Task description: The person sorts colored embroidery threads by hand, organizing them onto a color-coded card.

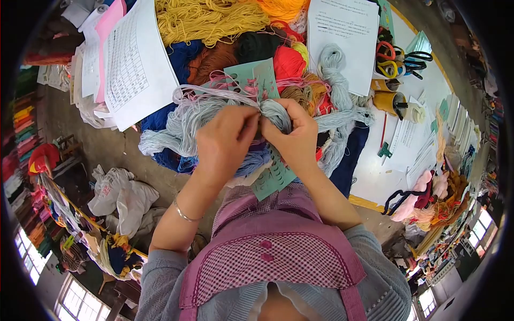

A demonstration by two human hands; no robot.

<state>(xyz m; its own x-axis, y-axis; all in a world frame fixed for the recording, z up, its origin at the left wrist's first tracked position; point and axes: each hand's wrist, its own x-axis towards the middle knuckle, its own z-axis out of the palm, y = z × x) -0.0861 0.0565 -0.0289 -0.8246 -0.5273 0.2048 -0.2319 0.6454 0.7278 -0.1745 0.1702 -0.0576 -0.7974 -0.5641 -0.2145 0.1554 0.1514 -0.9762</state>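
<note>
Both of my hands meet over a heap of yarn. My left hand (227, 136) is closed, its fingertips pinched at the pale grey-blue yarn skein (182, 128), which spreads out to the left. My right hand (294, 134) is wrapped round a bunched part of the same pale yarn (276, 113). The exact strands between the fingertips are hidden. Beneath the hands lies a green punched card (270, 179) with holes, its upper part showing behind them. Another pale skein (334, 80), twisted, rests to the right of my right hand.
Mustard yarn (209, 21) and a red ball of yarn (289, 62) lie behind. Printed sheets (136, 64) stand at left, another paper (342, 40) at right. Scissors (417, 61) and a yellow tape roll (386, 101) are on the white table (369, 182). White sacks (120, 198) sit on the floor.
</note>
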